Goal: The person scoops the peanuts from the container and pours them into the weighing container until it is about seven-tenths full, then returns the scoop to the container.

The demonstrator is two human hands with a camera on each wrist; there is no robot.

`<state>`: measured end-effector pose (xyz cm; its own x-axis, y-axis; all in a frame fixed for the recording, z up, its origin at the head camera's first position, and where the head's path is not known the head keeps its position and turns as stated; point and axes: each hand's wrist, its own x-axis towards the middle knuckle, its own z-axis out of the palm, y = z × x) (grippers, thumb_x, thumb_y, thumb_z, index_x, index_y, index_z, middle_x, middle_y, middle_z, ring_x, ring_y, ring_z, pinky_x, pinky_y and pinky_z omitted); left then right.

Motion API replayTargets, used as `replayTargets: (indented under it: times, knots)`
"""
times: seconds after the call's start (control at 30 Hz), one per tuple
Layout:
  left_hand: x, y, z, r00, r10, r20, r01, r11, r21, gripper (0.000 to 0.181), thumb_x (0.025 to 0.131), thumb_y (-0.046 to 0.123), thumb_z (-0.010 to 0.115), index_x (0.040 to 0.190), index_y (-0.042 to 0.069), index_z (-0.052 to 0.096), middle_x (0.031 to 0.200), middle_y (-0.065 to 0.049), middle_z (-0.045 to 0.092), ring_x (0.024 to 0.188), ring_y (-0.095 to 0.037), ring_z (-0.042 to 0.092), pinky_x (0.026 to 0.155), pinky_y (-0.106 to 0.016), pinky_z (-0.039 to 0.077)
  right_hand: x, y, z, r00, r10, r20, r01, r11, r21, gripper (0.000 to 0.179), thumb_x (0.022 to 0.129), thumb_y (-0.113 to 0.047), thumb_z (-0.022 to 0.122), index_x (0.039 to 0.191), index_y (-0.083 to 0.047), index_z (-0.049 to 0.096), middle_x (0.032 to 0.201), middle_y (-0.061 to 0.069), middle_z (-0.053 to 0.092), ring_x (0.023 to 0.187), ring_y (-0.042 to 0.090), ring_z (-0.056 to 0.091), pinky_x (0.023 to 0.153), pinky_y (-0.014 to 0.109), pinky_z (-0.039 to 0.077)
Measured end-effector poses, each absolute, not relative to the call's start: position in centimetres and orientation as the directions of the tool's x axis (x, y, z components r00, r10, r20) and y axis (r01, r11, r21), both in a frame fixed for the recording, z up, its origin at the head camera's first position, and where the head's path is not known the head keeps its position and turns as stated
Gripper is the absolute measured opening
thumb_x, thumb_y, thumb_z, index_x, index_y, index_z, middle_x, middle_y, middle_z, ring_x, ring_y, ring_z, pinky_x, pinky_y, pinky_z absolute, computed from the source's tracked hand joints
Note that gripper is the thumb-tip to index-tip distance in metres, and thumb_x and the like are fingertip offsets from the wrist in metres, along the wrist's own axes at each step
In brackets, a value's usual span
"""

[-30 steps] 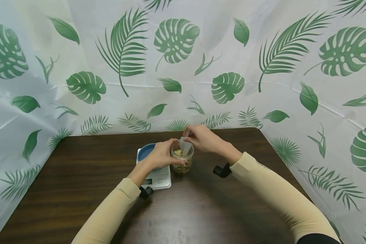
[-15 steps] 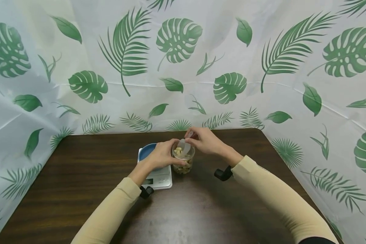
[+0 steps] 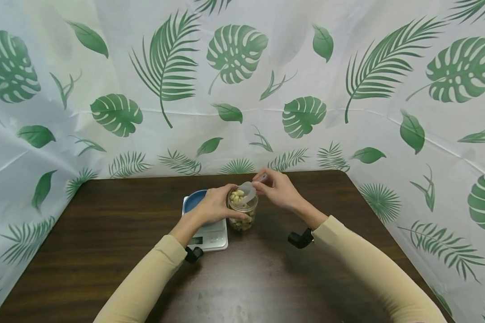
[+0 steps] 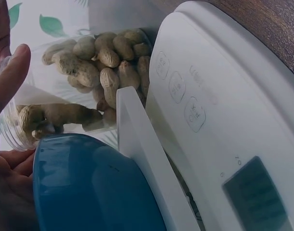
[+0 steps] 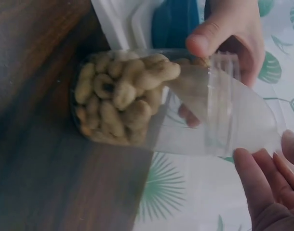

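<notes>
A clear jar [image 3: 248,214] of unshelled peanuts [image 5: 113,115] stands on the table, to the right of a white kitchen scale [image 3: 217,240]. My left hand [image 3: 215,205] grips it near the rim, thumb in front and fingers behind. With my right hand [image 3: 279,190] I pinch the handle of a translucent white scoop [image 3: 249,194]. The scoop lies slanted through the jar's mouth, its lower end inside among peanuts, several of them at its blade. In the right wrist view, the fingertips [image 5: 246,159] are just outside the mouth.
A blue bowl [image 3: 194,200] sits on the scale, close to the jar and partly hidden by the left hand. The scale's display [image 4: 258,192] faces my side. The dark wooden table [image 3: 105,233] ends at a leaf-patterned sheet behind.
My right hand has moved slightly to the right, and the scoop has tipped from steep to more slanted. Peanuts now show higher in the jar beside it. The left hand keeps its grip.
</notes>
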<state>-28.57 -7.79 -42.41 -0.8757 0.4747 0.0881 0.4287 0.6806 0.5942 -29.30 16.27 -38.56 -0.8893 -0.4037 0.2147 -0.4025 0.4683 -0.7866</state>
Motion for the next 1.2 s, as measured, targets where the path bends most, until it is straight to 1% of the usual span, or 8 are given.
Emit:
replayTargets:
  times: [0.2, 0.27, 0.33, 0.53, 0.8, 0.9, 1.03, 1.2]
  knots:
    - [-28.7, -7.8, -42.5, -0.881, 0.465, 0.091, 0.424, 0.688, 0.59, 0.095, 0.077, 0.053, 0.088, 0.151, 0.009, 0.048, 0.134, -0.009, 0.064, 0.123, -0.027, 0.059, 0.102, -0.045, 0.046, -29.2, 16.8, -39.2, -0.919, -0.341, 0.2, -0.323, 0.356, -0.877, 0.026, 0.104, -0.014, 0.064, 0.122, 0.004, 0.063, 0.107, 0.022, 0.066, 0.097, 0.04, 0.069, 0.077, 0.032, 0.059]
    - [-28.7, -7.8, -42.5, -0.882, 0.463, 0.091, 0.423, 0.688, 0.589, 0.095, 0.077, 0.052, 0.089, 0.151, 0.009, 0.048, 0.135, -0.009, 0.063, 0.123, -0.027, 0.059, 0.103, -0.046, 0.046, -29.2, 17.0, -39.4, -0.914, -0.348, 0.21, -0.326, 0.319, -0.89, 0.025, 0.103, -0.016, 0.065, 0.12, 0.003, 0.063, 0.109, 0.022, 0.066, 0.1, 0.044, 0.068, 0.079, 0.032, 0.059]
    - [-28.7, -7.8, -42.5, -0.882, 0.462, 0.092, 0.423, 0.69, 0.587, 0.095, 0.077, 0.053, 0.088, 0.151, 0.009, 0.048, 0.136, -0.01, 0.063, 0.124, -0.027, 0.059, 0.103, -0.046, 0.046, -29.2, 17.2, -39.5, -0.911, -0.35, 0.217, -0.33, 0.303, -0.894, 0.024, 0.103, -0.016, 0.065, 0.119, 0.002, 0.064, 0.11, 0.021, 0.065, 0.1, 0.044, 0.068, 0.079, 0.033, 0.059]
    - [-28.6, -7.8, -42.5, -0.878, 0.469, 0.093, 0.431, 0.694, 0.577, 0.095, 0.077, 0.054, 0.088, 0.151, 0.008, 0.048, 0.136, -0.01, 0.063, 0.124, -0.028, 0.059, 0.103, -0.045, 0.046, -29.0, 17.6, -39.7, -0.908, -0.349, 0.234, -0.339, 0.281, -0.898, 0.022, 0.104, -0.015, 0.064, 0.117, 0.002, 0.064, 0.109, 0.021, 0.065, 0.095, 0.034, 0.07, 0.08, 0.034, 0.059]
    - [-28.7, -7.8, -42.6, -0.881, 0.465, 0.088, 0.423, 0.691, 0.585, 0.097, 0.077, 0.055, 0.088, 0.151, 0.008, 0.048, 0.137, -0.01, 0.063, 0.125, -0.028, 0.058, 0.105, -0.047, 0.044, -29.0, 18.1, -40.0, -0.912, -0.327, 0.248, -0.33, 0.223, -0.917, 0.022, 0.104, -0.01, 0.063, 0.118, 0.006, 0.062, 0.115, 0.023, 0.061, 0.105, 0.051, 0.064, 0.082, 0.033, 0.059]
    - [-28.7, -7.7, -42.6, -0.884, 0.46, 0.087, 0.418, 0.693, 0.587, 0.095, 0.077, 0.055, 0.088, 0.15, 0.009, 0.049, 0.135, -0.008, 0.064, 0.124, -0.028, 0.058, 0.105, -0.048, 0.044, -29.0, 18.4, -40.1, -0.917, -0.308, 0.253, -0.323, 0.203, -0.924, 0.022, 0.104, -0.007, 0.062, 0.119, 0.008, 0.061, 0.116, 0.024, 0.06, 0.103, 0.045, 0.065, 0.083, 0.035, 0.058]
    - [-28.8, -7.8, -42.7, -0.883, 0.46, 0.09, 0.42, 0.691, 0.589, 0.091, 0.077, 0.054, 0.088, 0.147, 0.011, 0.051, 0.13, -0.006, 0.065, 0.12, -0.027, 0.06, 0.102, -0.047, 0.046, -29.0, 18.7, -40.3, -0.921, -0.297, 0.252, -0.309, 0.162, -0.937, 0.022, 0.104, -0.005, 0.061, 0.119, 0.01, 0.059, 0.116, 0.025, 0.059, 0.1, 0.031, 0.068, 0.087, 0.044, 0.057]
    - [-28.7, -7.7, -42.7, -0.882, 0.464, 0.085, 0.423, 0.699, 0.577, 0.094, 0.078, 0.055, 0.087, 0.15, 0.008, 0.049, 0.134, -0.009, 0.064, 0.125, -0.03, 0.058, 0.106, -0.05, 0.042, -28.9, 18.9, -40.7, -0.923, -0.291, 0.251, -0.289, 0.095, -0.953, 0.025, 0.104, -0.006, 0.061, 0.12, 0.013, 0.057, 0.119, 0.029, 0.057, 0.101, 0.023, 0.068, 0.089, 0.047, 0.056]
